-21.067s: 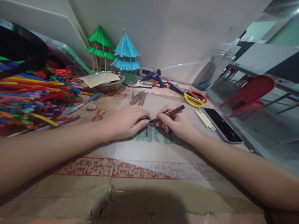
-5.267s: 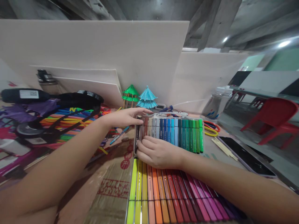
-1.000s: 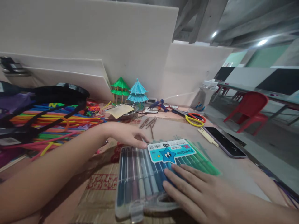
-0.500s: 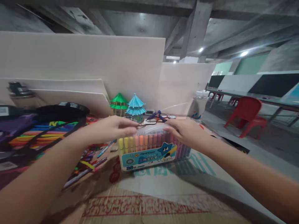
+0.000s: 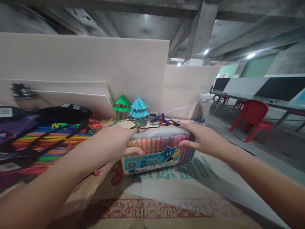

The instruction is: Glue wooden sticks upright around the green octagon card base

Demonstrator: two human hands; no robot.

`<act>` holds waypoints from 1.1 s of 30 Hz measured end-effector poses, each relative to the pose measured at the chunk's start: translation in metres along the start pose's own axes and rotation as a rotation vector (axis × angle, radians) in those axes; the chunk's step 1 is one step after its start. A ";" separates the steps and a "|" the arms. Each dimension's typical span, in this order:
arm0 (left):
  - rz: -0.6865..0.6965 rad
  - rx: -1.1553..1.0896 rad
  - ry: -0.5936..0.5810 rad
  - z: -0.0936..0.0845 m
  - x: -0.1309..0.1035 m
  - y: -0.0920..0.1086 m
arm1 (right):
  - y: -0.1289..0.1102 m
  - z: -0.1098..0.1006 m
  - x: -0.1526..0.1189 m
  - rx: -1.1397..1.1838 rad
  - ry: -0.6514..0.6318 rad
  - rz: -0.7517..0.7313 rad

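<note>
A clear plastic case of coloured marker pens [image 5: 157,151] stands on its long edge on the cardboard-covered table [image 5: 166,197], its blue star label facing me. My left hand [image 5: 114,144] grips the case's left end, thumb on the front. The right end is held by my right hand [image 5: 202,140], fingers over the top corner. The case is closed.
A heap of coloured pipe cleaners [image 5: 47,136] and a black bag lie at the left. Green [image 5: 122,106] and blue [image 5: 139,109] paper pagodas, a metal bowl, a blue glue gun [image 5: 160,118] and a plastic bottle [image 5: 201,111] stand behind the case. White boards lean at the back. Red chairs are at the right.
The marker case was closed, then stood up on its edge. Both hands have shifted from its top handle to grip its two ends.
</note>
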State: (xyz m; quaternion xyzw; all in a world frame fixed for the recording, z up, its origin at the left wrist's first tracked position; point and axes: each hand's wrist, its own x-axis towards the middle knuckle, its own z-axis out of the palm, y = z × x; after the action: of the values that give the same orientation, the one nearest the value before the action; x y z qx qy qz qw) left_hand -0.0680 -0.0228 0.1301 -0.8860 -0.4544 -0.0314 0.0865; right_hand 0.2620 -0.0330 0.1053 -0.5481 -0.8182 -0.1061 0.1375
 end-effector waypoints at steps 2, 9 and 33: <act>-0.005 -0.004 -0.007 -0.001 0.000 0.002 | 0.004 0.000 0.001 0.019 -0.003 -0.012; -0.007 -0.001 0.023 0.013 0.003 -0.009 | 0.008 -0.004 0.005 0.068 -0.032 -0.070; -0.154 -0.016 0.028 -0.007 -0.003 0.028 | 0.024 0.007 -0.023 -0.049 0.188 -0.155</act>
State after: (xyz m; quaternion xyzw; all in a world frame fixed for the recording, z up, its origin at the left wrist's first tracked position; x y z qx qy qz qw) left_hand -0.0469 -0.0428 0.1333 -0.8487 -0.5195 -0.0537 0.0832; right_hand 0.2919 -0.0415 0.0917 -0.4741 -0.8387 -0.1872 0.1918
